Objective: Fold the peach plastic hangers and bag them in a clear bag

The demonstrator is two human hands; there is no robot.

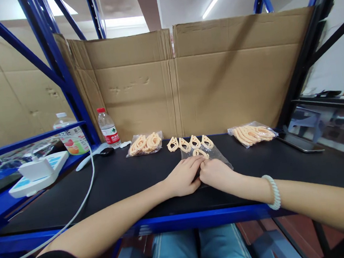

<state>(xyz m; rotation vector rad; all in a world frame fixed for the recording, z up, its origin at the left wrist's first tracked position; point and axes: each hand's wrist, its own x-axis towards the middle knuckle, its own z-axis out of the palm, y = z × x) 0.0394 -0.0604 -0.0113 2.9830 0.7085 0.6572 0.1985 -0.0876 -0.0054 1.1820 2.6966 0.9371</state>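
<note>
My left hand and my right hand meet low over the black tabletop, at the near edge of a clear plastic bag. Both hands have their fingers closed on the bag's edge; the fingertips are partly hidden. One cream-coloured, loop-shaped piece lies at the bag, just beyond my fingers; whether it is inside is unclear. Behind it, several similar loop-shaped pieces with open middles stand in a row. A pale coiled band circles my right wrist.
Filled bags of similar pieces lie left and right. A water bottle, a power strip and a white cable are on the left. A dark flat device lies far right. Cardboard walls the back.
</note>
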